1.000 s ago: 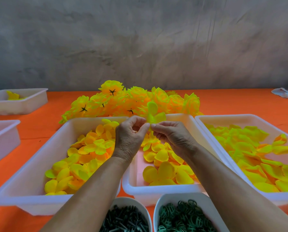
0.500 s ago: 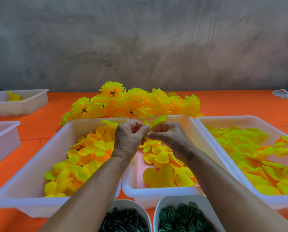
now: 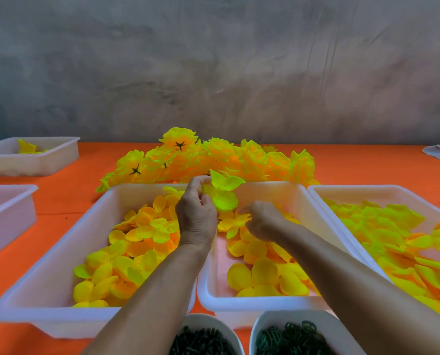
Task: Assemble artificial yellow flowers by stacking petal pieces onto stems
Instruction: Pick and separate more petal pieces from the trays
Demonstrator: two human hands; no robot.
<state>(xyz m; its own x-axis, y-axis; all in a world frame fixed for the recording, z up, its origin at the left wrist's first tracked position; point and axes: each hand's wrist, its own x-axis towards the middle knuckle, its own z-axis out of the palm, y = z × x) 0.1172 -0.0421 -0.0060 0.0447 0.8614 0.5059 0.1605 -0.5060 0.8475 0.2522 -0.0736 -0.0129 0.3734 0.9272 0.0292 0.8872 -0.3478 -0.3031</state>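
Orange tabletop [image 3: 60, 201] before a grey wall. Left hand [image 3: 197, 216] pinches a partly stacked yellow flower [image 3: 222, 193] above the middle tray [image 3: 285, 193]. Right hand [image 3: 262, 222], at its 3 o'clock, reaches into that tray's petal pieces [image 3: 259, 272], fingers curled; grasp unclear.

no readable text, labels, brands, numbers or signs on any tray, bowl, petal or wall

The right hand's fingertips [image 3: 242, 210] blur among loose yellow petal pieces [image 3: 259, 252], and two white bowls of dark green parts [image 3: 272, 329] are cut off below.
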